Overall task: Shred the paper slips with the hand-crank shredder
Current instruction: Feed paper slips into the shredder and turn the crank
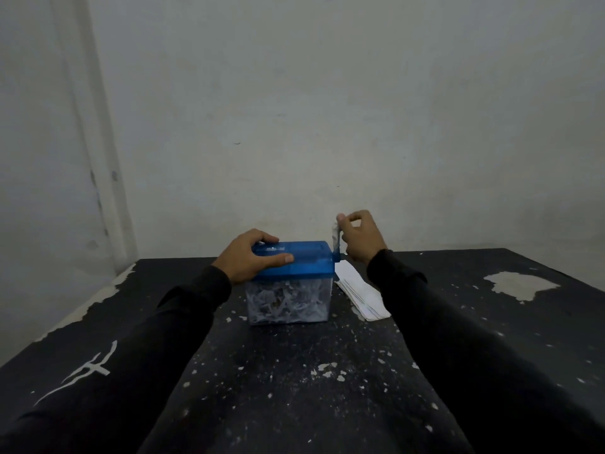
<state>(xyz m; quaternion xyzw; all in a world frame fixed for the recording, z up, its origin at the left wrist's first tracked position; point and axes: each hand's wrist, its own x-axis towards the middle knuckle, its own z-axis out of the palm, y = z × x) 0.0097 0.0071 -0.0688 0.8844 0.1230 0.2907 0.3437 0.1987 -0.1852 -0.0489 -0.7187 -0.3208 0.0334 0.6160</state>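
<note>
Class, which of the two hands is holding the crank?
The right hand pinches the crank handle; the left hand only steadies the shredder's blue lid.

Showing one hand-crank shredder [293,283] with one blue lid [304,263], one clear bin [289,304] and one crank handle [336,239]. Lying beside it, one stack of paper slips [361,294], sheets too thin for counting. Working: two hands, left hand [252,258] and right hand [361,239]. Carrying everything: one black table [294,371].
</note>
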